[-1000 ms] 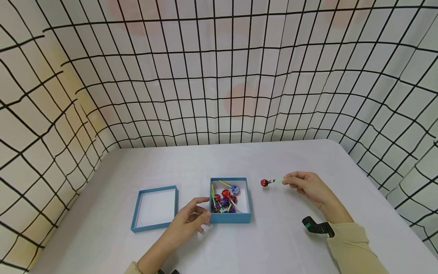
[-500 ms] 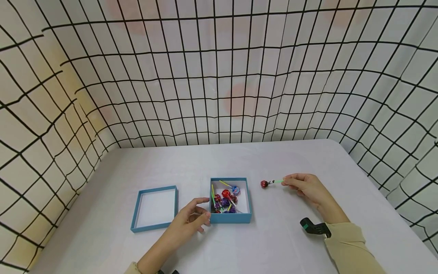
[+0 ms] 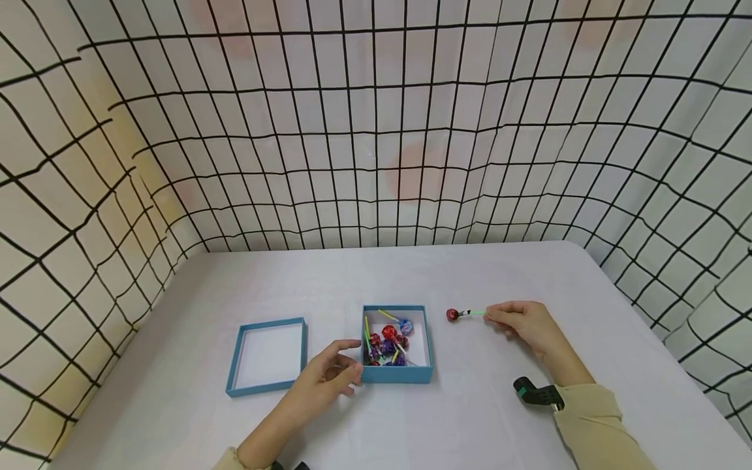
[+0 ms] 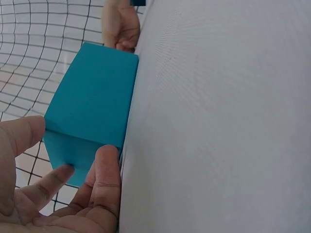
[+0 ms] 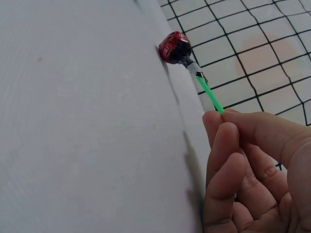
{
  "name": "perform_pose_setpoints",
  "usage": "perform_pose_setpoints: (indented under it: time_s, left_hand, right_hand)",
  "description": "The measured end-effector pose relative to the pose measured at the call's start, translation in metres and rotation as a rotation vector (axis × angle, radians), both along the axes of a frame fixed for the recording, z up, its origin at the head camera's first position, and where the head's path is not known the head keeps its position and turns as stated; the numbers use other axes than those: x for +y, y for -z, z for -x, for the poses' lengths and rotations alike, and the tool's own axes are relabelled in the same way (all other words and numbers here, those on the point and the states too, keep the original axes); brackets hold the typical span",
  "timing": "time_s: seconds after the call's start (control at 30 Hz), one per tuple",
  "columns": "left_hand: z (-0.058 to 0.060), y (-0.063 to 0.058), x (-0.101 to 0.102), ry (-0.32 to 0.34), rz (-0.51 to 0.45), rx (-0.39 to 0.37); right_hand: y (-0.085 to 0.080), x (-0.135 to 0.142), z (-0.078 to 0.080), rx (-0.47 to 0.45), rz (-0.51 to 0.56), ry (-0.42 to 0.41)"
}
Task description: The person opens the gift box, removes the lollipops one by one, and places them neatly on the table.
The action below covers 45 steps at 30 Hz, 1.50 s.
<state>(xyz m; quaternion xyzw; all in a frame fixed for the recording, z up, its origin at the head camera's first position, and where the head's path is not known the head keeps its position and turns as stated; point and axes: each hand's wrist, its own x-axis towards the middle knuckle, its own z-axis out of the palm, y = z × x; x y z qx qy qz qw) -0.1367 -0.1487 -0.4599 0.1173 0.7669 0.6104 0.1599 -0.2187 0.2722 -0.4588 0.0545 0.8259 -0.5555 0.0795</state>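
Note:
A lollipop (image 3: 452, 314) with a dark red wrapper and green stick is right of the blue box (image 3: 396, 375). My right hand (image 3: 523, 326) pinches the stick's end between thumb and fingertips, as the right wrist view shows. The candy head (image 5: 175, 47) is at the tabletop; whether it touches is unclear. My left hand (image 3: 329, 372) touches the box's left side near the front corner, fingers spread and loosely bent. Several wrapped lollipops (image 3: 389, 333) in red, purple and blue lie inside the box. In the left wrist view the box wall (image 4: 95, 92) hides its contents.
The box's shallow lid (image 3: 266, 394), white inside with a blue rim, lies left of the box. White cloth covers the table (image 3: 470, 405). Black grid netting (image 3: 399, 130) stands along the back and both sides.
My right hand has moved slightly down and toward the left, and the lollipop in it has tilted nearer level. My left hand and the box stay in place.

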Motion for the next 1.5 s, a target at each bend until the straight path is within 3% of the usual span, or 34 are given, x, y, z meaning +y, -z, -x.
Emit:
perform_pose_setpoints:
  time_s: [1.5]
  left_hand:
    - [-0.0028,-0.0022,-0.0008,0.019,-0.019,-0.041]
  right_hand:
    - [0.0023,-0.0025,-0.001,0.001,-0.009,0.016]
